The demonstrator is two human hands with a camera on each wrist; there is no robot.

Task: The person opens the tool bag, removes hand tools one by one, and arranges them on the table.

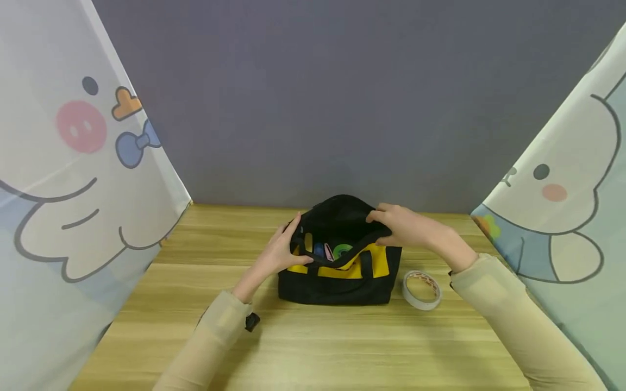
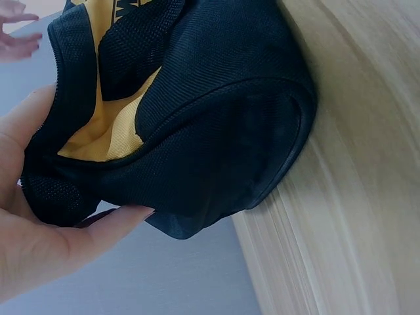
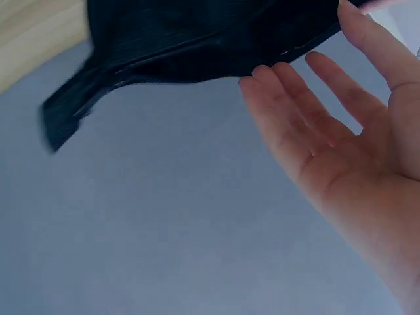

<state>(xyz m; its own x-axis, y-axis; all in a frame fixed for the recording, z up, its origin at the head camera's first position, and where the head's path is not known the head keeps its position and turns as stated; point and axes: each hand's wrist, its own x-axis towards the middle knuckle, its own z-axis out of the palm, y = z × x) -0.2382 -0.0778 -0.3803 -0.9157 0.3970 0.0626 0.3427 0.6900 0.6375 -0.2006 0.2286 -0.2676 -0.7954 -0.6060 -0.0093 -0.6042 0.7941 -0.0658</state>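
A black and yellow tool bag stands on the table with its zippered mouth spread apart. Inside it I see a green ring-shaped roll, a pink item, a blue item and a yellowish strip; their kinds are hard to tell. My left hand holds the bag's left end, thumb at the front rim and fingers toward the back. My right hand is at the right end of the mouth. In the right wrist view its loosely bent fingers touch the dark fabric edge.
A roll of whitish tape lies on the table right of the bag. The wooden table meets a grey panel behind. Cartoon-printed cloths hang at left and right.
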